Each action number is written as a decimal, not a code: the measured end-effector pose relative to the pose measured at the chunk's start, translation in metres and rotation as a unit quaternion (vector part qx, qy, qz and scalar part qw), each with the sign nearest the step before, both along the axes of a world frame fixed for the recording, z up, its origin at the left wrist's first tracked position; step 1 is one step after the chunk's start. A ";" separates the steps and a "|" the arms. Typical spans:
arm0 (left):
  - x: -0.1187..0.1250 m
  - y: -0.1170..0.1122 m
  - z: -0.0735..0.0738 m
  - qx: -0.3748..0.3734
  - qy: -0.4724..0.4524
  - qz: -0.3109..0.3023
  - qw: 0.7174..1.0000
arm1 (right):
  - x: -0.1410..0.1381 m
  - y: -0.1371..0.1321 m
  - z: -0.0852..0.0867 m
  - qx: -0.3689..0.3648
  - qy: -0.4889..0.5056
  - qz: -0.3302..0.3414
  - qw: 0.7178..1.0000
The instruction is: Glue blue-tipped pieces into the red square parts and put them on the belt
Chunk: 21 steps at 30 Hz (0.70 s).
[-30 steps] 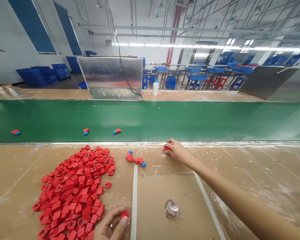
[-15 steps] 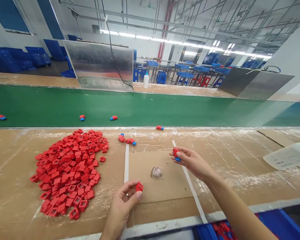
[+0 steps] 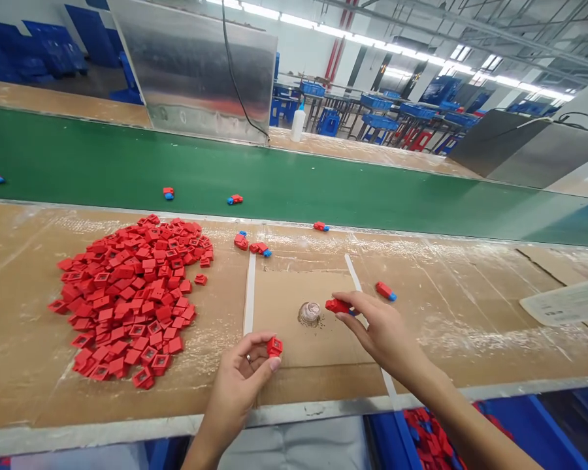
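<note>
**L hand** [image 3: 235,385]: lower centre, thumb + fingertips pinching a red square part [image 3: 274,347] w/ a square window; ring on one finger.

**R hand** [image 3: 379,329]: right of centre, fingers pressed together, pinching a red part w/ blue end [image 3: 338,306], held just above the cardboard sheet [image 3: 279,372].

**Between hands:** small round silvery lump [image 3: 310,313] on the cardboard sheet, close to the R hand's part; exact kind too small to tell.

**Near R hand:** loose red-blue piece [image 3: 385,291] on the counter [image 3: 19,261], just upper right of the hand.

**Counter, left:** big heap of red square parts [image 3: 127,294], left of the L hand, a few strays at its edge.

**Counter, top middle:** red-blue pieces [image 3: 261,249] in a small group, another [image 3: 319,226] by the belt edge.

**Belt:** green conveyor belt [image 3: 274,176] across the frame, 3 red-blue pieces [image 3: 234,199] spaced along its left half.

**Bottom right:** blue crate [image 3: 434,437] below the counter, red parts inside.

**Far side:** steel panel [image 3: 196,65], upper left of centre; white squeeze bottle [image 3: 298,125] just right of it; blue crates [image 3: 377,102] on tables, upper right.
</note>
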State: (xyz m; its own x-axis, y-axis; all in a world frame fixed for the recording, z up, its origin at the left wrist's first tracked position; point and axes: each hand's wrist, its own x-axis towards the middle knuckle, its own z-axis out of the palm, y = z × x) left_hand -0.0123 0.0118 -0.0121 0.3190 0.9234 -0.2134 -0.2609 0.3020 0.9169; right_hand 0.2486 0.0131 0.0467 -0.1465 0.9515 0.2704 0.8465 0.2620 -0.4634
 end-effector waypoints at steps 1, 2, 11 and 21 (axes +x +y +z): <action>0.000 -0.001 0.000 0.001 -0.002 -0.001 1.000 | -0.002 0.000 -0.001 0.003 -0.011 0.002 1.000; 0.000 -0.002 0.000 0.002 -0.003 0.000 1.000 | -0.003 0.000 -0.002 0.004 -0.019 0.005 1.000; 0.002 -0.005 0.003 -0.016 0.003 -0.007 1.000 | -0.012 0.000 -0.005 0.032 -0.054 0.014 0.998; 0.000 -0.007 0.004 -0.013 0.012 -0.011 1.000 | -0.016 0.001 -0.007 0.030 -0.061 0.028 0.997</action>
State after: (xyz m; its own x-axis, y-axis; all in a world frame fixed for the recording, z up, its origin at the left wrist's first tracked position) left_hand -0.0119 0.0045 -0.0080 0.3331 0.9106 -0.2447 -0.2312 0.3305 0.9151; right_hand 0.2330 0.0137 0.0400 -0.2347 0.9233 0.3042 0.8789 0.3352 -0.3393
